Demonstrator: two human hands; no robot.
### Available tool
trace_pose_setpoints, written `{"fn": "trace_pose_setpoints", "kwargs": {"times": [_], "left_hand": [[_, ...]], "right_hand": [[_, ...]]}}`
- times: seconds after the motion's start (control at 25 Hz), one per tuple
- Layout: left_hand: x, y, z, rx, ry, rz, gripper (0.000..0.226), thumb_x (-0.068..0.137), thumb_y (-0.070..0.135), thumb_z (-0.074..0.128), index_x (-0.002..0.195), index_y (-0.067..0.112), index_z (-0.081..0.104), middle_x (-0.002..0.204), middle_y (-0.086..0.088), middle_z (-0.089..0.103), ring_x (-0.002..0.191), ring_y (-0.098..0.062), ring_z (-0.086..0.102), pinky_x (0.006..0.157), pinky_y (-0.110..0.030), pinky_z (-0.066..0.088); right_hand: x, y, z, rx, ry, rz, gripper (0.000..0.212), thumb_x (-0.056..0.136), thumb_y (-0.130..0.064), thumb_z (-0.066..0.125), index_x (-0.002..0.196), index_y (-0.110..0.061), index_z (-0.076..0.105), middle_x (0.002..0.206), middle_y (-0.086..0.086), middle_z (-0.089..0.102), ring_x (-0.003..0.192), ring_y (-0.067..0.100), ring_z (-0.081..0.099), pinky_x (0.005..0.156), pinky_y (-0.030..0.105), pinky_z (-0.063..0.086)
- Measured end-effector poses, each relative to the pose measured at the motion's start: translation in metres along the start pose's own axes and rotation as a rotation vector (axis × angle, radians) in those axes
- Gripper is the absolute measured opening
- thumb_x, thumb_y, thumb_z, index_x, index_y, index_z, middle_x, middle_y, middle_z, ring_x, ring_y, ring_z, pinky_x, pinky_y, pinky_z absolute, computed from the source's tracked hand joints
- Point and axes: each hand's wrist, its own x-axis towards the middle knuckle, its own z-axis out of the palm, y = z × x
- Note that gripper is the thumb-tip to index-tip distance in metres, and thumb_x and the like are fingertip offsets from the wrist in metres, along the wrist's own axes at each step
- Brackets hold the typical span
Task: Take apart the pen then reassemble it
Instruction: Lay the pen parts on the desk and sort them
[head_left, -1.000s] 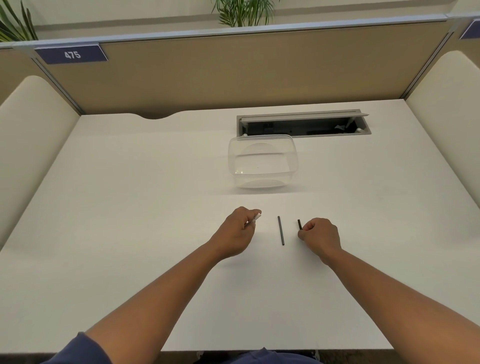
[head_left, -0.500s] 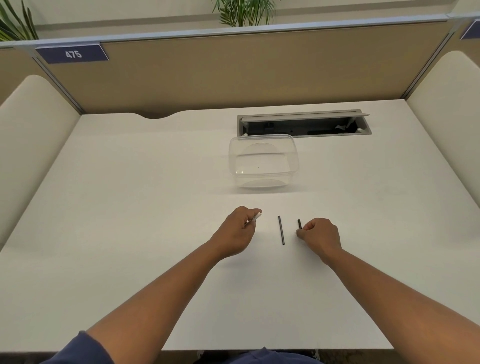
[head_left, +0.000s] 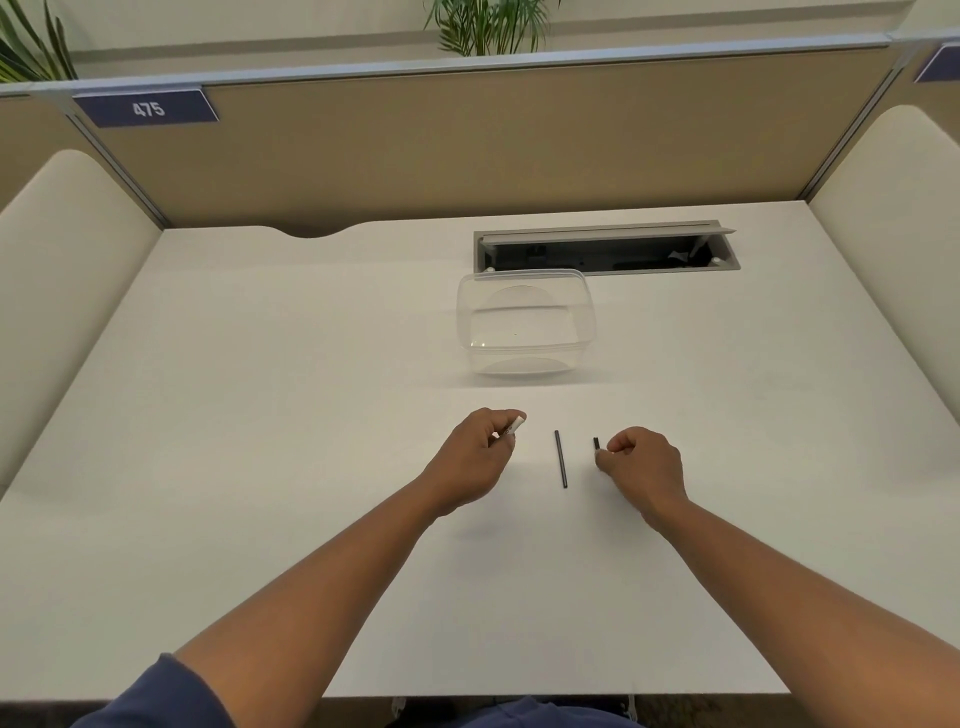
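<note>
**Hands curled around pen parts, refill lying between them**

The left hand (head_left: 480, 457) rests knuckles-up on the white counter (head_left: 260, 467), its fingers closed around a pale pen barrel (head_left: 514, 427) whose tip pokes out past the thumb, slanting up and to the right. The right hand (head_left: 641, 465) sits level with it, fingers curled tight in a pinch on a short dark pen piece (head_left: 596, 443); only the far end of that piece shows, pointing away from the person. Both forearms reach forward from the near edge and angle inward, a blue sleeve (head_left: 156, 696) at the left elbow.

A thin dark refill (head_left: 560, 459) lies flat on the counter between the two hands, touching neither, its long axis running nearly straight away from the person with a slight lean to the left at the far end.

Beyond the hands stands a clear plastic tub (head_left: 524, 325), well apart from the parts. Behind it an open cable tray (head_left: 605, 252) is sunk into the counter, and a tan partition (head_left: 467, 140) with a sign reading 475 (head_left: 148, 108) closes off the back
</note>
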Motion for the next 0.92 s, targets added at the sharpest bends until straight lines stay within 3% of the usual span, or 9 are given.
{"fn": "trace_pose_setpoints", "kwargs": {"times": [0.08,0.2,0.32,0.44,0.56,0.68,0.92], "left_hand": [[0.002,0.0,0.002,-0.089,0.012,-0.007,0.023,0.103,0.018,0.049,0.112,0.031,0.066,0.095,0.002,0.056,0.079,-0.019,0.05,0.075,-0.035,0.048],[0.002,0.009,0.002,-0.241,0.063,-0.051,0.023,0.102,0.01,0.054,0.116,0.02,0.069,0.094,0.002,0.064,0.083,-0.014,0.059,0.08,-0.027,0.051],[0.003,0.014,0.002,-0.411,0.099,-0.096,0.022,0.101,0.007,0.055,0.115,0.016,0.069,0.097,-0.002,0.068,0.086,-0.017,0.063,0.081,-0.027,0.053],[0.004,0.017,-0.001,-0.654,0.124,-0.167,0.02,0.101,0.005,0.056,0.115,0.012,0.068,0.099,-0.006,0.069,0.087,-0.021,0.064,0.082,-0.032,0.056],[0.006,0.018,-0.002,-0.864,0.151,-0.198,0.019,0.099,0.001,0.058,0.115,0.007,0.065,0.097,-0.009,0.069,0.084,-0.023,0.068,0.081,-0.035,0.059],[0.005,0.017,0.001,-0.965,0.173,-0.23,0.015,0.097,-0.002,0.059,0.11,0.005,0.064,0.092,-0.01,0.07,0.081,-0.024,0.07,0.075,-0.033,0.061],[0.002,0.012,0.003,-1.053,0.183,-0.26,0.007,0.097,-0.001,0.061,0.094,0.005,0.063,0.084,-0.009,0.067,0.079,-0.021,0.071,0.071,-0.029,0.061]], "right_hand": [[-0.007,-0.005,0.0,0.11,0.018,-0.069,0.005,0.078,-0.019,0.071,0.081,-0.02,0.067,0.077,0.0,0.071,0.075,0.021,0.067,0.062,0.03,0.051],[-0.019,-0.014,0.002,0.216,-0.032,-0.151,0.007,0.081,-0.018,0.073,0.086,-0.021,0.07,0.078,-0.002,0.07,0.069,0.013,0.062,0.062,0.022,0.048],[-0.028,-0.02,0.007,0.255,-0.217,-0.224,0.015,0.082,-0.011,0.074,0.091,-0.022,0.072,0.08,-0.005,0.069,0.065,0.006,0.06,0.068,0.022,0.051],[-0.036,-0.022,0.009,0.288,-0.456,-0.229,0.026,0.082,-0.003,0.076,0.101,-0.019,0.071,0.09,0.001,0.072,0.076,0.01,0.066,0.078,0.025,0.055],[-0.043,-0.026,0.011,0.387,-0.587,-0.18,0.035,0.082,0.006,0.073,0.111,-0.013,0.068,0.091,0.006,0.073,0.082,0.017,0.07,0.076,0.027,0.055],[-0.047,-0.028,0.014,0.532,-0.544,-0.19,0.035,0.085,0.014,0.065,0.113,-0.007,0.066,0.089,0.013,0.072,0.083,0.025,0.075,0.075,0.03,0.057],[-0.05,-0.033,0.013,0.739,-0.502,-0.133,0.03,0.088,0.011,0.064,0.111,-0.008,0.07,0.086,0.007,0.073,0.077,0.018,0.071,0.065,0.021,0.05]]}}
